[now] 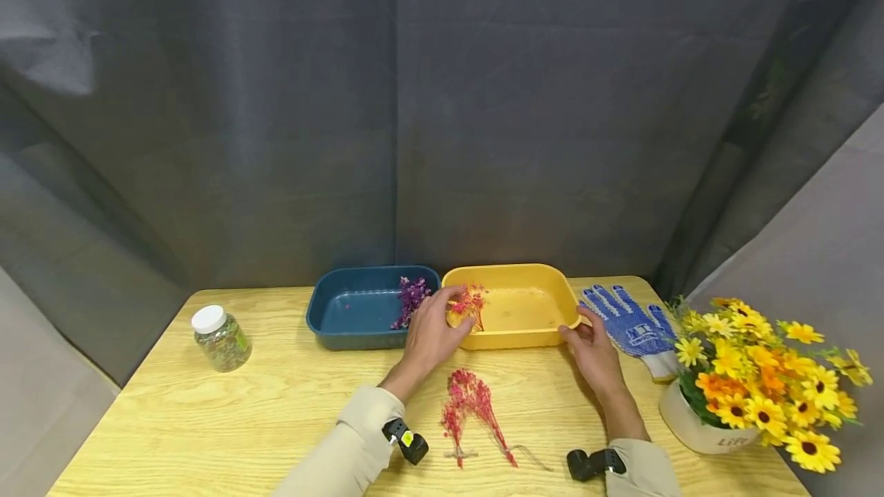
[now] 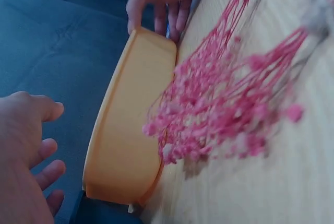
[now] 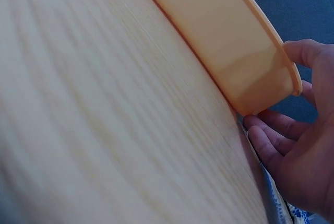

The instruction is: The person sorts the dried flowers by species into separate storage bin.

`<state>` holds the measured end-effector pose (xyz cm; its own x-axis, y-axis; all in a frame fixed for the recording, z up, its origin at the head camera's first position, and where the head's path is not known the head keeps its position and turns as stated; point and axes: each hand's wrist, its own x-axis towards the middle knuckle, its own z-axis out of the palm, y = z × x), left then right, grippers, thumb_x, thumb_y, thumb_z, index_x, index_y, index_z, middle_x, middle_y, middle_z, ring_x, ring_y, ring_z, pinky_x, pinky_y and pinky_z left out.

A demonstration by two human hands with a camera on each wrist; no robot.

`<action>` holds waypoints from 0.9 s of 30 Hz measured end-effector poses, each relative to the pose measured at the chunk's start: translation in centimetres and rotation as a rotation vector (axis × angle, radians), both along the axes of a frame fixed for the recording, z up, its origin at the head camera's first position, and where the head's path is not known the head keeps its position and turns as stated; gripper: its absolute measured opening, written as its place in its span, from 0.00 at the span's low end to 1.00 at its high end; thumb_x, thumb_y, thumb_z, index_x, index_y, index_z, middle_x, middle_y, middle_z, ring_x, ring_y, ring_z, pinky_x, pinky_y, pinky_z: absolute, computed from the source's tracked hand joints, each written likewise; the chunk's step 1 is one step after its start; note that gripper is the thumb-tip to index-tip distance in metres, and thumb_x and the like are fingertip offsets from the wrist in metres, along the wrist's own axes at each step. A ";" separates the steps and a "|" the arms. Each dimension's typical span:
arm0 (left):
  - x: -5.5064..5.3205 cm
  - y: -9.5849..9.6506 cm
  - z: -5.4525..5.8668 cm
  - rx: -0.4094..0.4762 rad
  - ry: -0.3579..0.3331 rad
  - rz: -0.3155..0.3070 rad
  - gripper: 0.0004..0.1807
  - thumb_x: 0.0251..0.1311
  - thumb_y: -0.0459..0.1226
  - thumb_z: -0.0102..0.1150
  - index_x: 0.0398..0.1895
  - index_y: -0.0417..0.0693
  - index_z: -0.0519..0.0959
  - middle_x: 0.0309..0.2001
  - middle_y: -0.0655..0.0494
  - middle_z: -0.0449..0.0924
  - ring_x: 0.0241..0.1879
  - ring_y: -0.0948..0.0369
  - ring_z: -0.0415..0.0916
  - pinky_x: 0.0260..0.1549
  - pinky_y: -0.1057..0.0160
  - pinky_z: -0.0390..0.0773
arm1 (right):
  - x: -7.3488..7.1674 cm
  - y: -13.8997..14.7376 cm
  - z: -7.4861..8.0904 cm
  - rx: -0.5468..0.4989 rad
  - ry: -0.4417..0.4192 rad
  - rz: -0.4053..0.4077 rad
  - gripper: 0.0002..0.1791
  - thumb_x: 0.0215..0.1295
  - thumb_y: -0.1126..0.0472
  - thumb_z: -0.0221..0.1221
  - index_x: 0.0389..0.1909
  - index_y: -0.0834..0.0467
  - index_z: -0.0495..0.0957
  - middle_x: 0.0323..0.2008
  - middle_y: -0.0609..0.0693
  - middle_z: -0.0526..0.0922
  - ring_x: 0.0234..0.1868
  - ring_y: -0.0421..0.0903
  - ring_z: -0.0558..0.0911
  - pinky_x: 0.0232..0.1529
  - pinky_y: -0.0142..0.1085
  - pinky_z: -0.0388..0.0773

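Note:
A yellow tray [image 1: 528, 305] stands at the back of the table, a small pink dried-flower bunch [image 1: 473, 307] lying in its left end. Over that end reaches my left hand [image 1: 433, 328], its fingers apart and loosely bent, nothing held between them. In the left wrist view, the left hand [image 2: 26, 151] is clear of the tray's wall. My right hand [image 1: 595, 351] grips the tray's front right corner. In the right wrist view, the right hand's thumb [image 3: 302, 51] lies on the rim while the fingers [image 3: 269, 132] bend around the corner below.
Two more pink dried-flower bunches [image 1: 476, 397] lie in front of the tray. Left of it stands a blue tray [image 1: 345, 340] with purple dried flowers [image 1: 412, 299]. A lidded jar [image 1: 224, 340] is farther left; a blue-and-white glove [image 1: 631, 324] and potted yellow flowers [image 1: 760, 374] are at right.

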<state>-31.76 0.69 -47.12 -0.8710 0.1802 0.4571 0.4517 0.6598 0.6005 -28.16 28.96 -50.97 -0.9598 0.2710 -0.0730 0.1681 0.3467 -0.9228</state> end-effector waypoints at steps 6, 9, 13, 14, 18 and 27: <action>2.0 -0.8 -0.4 0.033 -0.017 -0.057 0.29 0.55 0.48 0.67 0.60 0.55 0.73 0.52 0.59 0.78 0.49 0.58 0.77 0.49 0.56 0.76 | 0.0 -0.1 0.0 -0.002 0.014 -0.010 0.42 0.67 0.40 0.55 0.76 0.43 0.48 0.69 0.61 0.64 0.69 0.58 0.67 0.68 0.50 0.62; 2.9 -1.2 -0.7 0.049 -0.024 -0.087 0.29 0.55 0.47 0.67 0.60 0.54 0.72 0.52 0.60 0.77 0.49 0.57 0.77 0.49 0.57 0.75 | 0.0 -0.1 0.0 0.004 0.011 -0.013 0.42 0.67 0.40 0.55 0.76 0.44 0.48 0.69 0.61 0.64 0.69 0.58 0.67 0.68 0.50 0.62; 4.1 -1.6 -1.0 0.030 -0.014 -0.098 0.29 0.55 0.47 0.67 0.60 0.55 0.72 0.52 0.60 0.78 0.50 0.58 0.76 0.49 0.57 0.75 | 0.1 -0.2 0.1 0.016 0.003 -0.013 0.42 0.67 0.39 0.54 0.76 0.43 0.47 0.70 0.61 0.63 0.69 0.58 0.66 0.68 0.52 0.62; 4.4 -1.7 -1.1 0.026 -0.017 -0.100 0.29 0.55 0.48 0.67 0.60 0.55 0.71 0.52 0.59 0.78 0.50 0.59 0.76 0.49 0.57 0.75 | 0.1 -0.2 0.1 0.017 0.002 -0.016 0.42 0.67 0.39 0.54 0.76 0.43 0.47 0.70 0.61 0.63 0.69 0.58 0.66 0.68 0.52 0.62; 5.5 -2.1 -1.2 0.012 -0.047 -0.107 0.29 0.55 0.49 0.67 0.60 0.58 0.71 0.52 0.59 0.78 0.49 0.61 0.75 0.47 0.59 0.75 | 0.1 -0.3 0.2 0.027 -0.001 -0.026 0.42 0.67 0.39 0.54 0.76 0.44 0.48 0.70 0.61 0.63 0.69 0.59 0.67 0.68 0.52 0.62; 7.5 -3.1 -1.9 0.050 -0.184 -0.126 0.30 0.55 0.49 0.67 0.61 0.59 0.70 0.52 0.65 0.76 0.48 0.62 0.76 0.46 0.61 0.75 | 0.0 -0.4 0.2 0.064 0.001 -0.040 0.41 0.68 0.40 0.53 0.76 0.46 0.48 0.69 0.60 0.65 0.67 0.57 0.69 0.67 0.53 0.64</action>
